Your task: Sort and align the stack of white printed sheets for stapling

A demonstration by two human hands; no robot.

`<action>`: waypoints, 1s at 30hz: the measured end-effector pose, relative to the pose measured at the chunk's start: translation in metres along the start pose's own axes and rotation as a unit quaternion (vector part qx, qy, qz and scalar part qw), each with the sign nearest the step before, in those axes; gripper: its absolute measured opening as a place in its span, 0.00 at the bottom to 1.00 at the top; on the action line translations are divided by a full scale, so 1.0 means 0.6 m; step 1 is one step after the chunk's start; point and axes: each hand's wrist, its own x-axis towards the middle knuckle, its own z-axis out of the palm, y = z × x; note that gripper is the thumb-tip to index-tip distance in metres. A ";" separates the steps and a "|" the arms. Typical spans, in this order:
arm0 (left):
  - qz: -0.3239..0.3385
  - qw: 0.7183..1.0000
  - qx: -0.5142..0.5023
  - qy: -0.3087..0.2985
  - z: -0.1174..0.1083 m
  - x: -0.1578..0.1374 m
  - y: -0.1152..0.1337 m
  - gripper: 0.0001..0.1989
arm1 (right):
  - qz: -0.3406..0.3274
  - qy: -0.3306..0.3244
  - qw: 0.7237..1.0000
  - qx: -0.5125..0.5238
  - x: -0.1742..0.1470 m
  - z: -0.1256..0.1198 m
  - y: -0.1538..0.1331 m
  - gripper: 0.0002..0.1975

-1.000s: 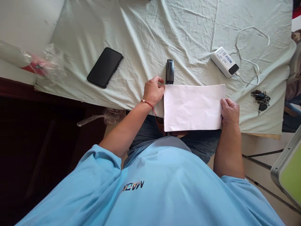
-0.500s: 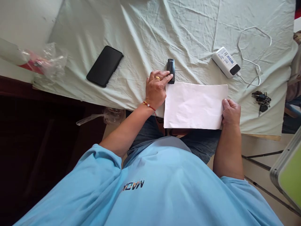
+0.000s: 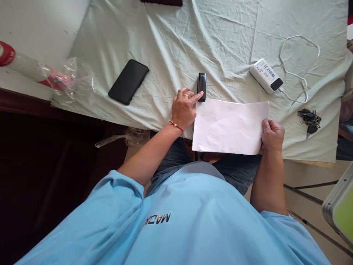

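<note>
Across the pale green cloth (image 3: 220, 44), one black stapler (image 3: 202, 82), one set of white paper (image 3: 230, 127), one black phone (image 3: 128, 81), one white power bank (image 3: 264, 73), one white cable (image 3: 300, 36) and one bunch of keys (image 3: 310, 117) can be counted. Doubled edges are shown at the paper's near left corner, but the number of sheets cannot be told.

Two hands are seen. By the right hand (image 3: 273, 135), the paper is gripped at its right edge, with the fingers closed on it; the sheets are thus stretched to the left of that grip, and their near edge is held out past the table's edge, above the legs. By the left hand (image 3: 184, 110), the near end of the stapler is touched with an outstretched finger; the thumb is hidden, so whether anything is gripped there cannot be told. The stapler is placed just beyond and to the right of that hand, its near end set at the paper's far edge, close to the left corner.

The stapler's long axis is directed almost straight away from the body, while the paper's is laid from left to right, nearly square to it.
</note>
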 end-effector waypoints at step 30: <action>-0.138 0.969 -0.199 -0.057 -0.051 -0.048 0.043 0.08 | -0.083 0.101 0.990 0.045 -0.029 0.039 -0.011 0.29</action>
